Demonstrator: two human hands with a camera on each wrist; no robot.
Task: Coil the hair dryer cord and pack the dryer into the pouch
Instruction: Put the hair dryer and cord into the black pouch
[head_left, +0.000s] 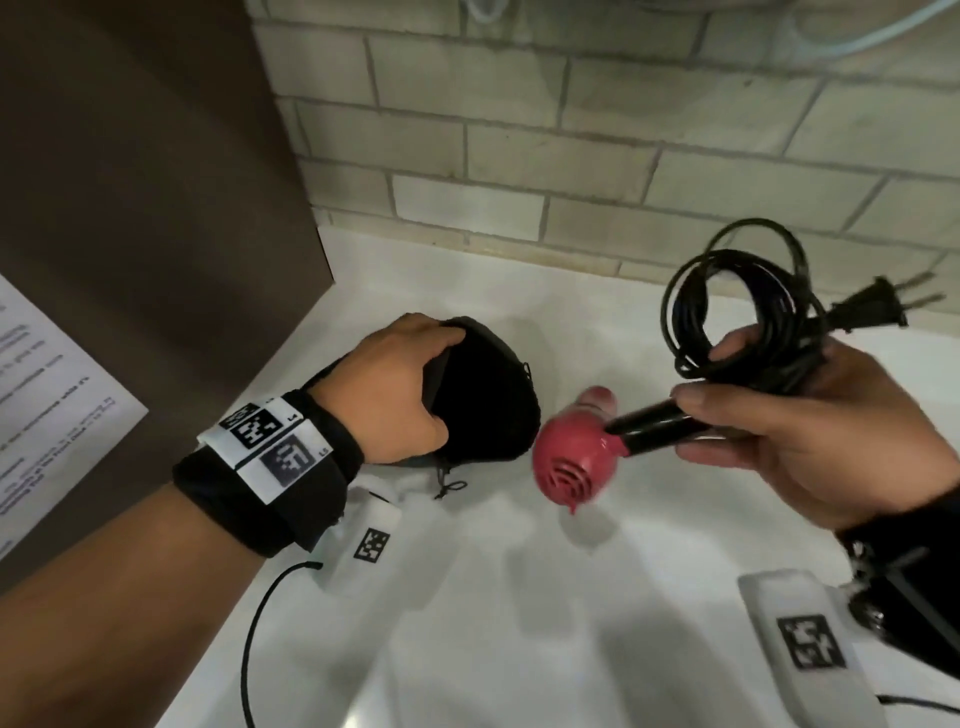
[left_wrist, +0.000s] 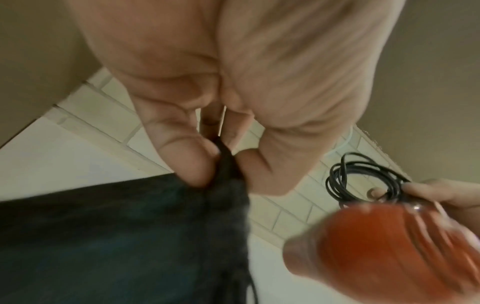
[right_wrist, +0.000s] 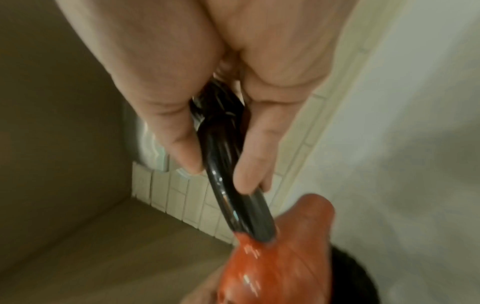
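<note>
Already we have the cord (head_left: 737, 306) coiled, its loops and the dryer (head_left: 571, 457) handle both clenched in our right hand (head_left: 810, 431), red head just beside the pouch (head_left: 488, 400) mouth. Our left hand (head_left: 400, 384) pinches the pouch rim, holding it open on the white counter (head_left: 519, 597). What remains, we judge, is sliding dryer and coil inside, short of the tiled wall (head_left: 519, 145).

left hand (head_left: 400, 384) curled in a pinch — right hand (head_left: 810, 415) raised, fingers wrapped in a grip

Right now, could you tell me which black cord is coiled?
The hair dryer cord, looped in the right hand; the thin cable on the counter lies uncoiled.
</note>
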